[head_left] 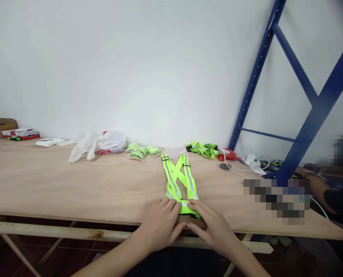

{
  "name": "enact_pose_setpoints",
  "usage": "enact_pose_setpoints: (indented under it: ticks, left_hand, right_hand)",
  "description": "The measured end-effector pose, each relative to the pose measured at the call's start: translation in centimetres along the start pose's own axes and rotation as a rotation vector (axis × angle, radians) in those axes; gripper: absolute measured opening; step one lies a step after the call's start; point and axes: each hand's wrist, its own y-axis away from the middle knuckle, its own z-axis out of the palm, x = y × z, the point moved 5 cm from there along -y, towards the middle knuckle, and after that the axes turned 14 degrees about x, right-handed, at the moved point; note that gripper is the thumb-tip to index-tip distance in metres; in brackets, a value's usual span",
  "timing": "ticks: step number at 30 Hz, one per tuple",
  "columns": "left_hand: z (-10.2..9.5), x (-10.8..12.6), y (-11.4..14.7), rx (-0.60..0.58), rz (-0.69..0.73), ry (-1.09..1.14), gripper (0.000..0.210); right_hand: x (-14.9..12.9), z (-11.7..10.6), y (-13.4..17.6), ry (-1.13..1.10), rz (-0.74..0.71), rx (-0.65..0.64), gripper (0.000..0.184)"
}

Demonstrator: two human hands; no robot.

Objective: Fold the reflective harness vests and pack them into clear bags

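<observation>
Reflective harness (pixel 176 172): near tabletop (pixel 102 184) front edge, straight ahead of left hand (pixel 161 220) and right hand (pixel 215 227)
Long axis: toward back edge
Hands: both touching its near end, equally close; grip cannot be told

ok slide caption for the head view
Left hand and right hand on the near end of a neon striped harness on a wooden table

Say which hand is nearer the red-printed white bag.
Left. The left hand, on the green harness, is nearer the camera and right of the bag; the right hand, also there, lies farther right.
</observation>
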Motion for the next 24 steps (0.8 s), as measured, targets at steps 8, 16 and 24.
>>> enact_pose_setpoints:
  ticks: [8, 16, 24]
  left_hand:
    - [1.5, 0.0, 2.7, 0.157, 0.013, 0.05, 0.04]
    - [1.7, -0.1, 1.9, 0.067, -0.016, -0.014, 0.015]
    - [1.0, -0.9, 0.2, -0.062, -0.018, -0.087, 0.013]
  right_hand:
    - [-1.0, 0.3, 2.2, -0.002, -0.171, 0.088, 0.049]
    - [-2.0, -0.7, 1.7, -0.036, -0.183, 0.112, 0.047]
    - [-1.0, -1.3, -0.5, -0.135, -0.045, 0.05, 0.04]
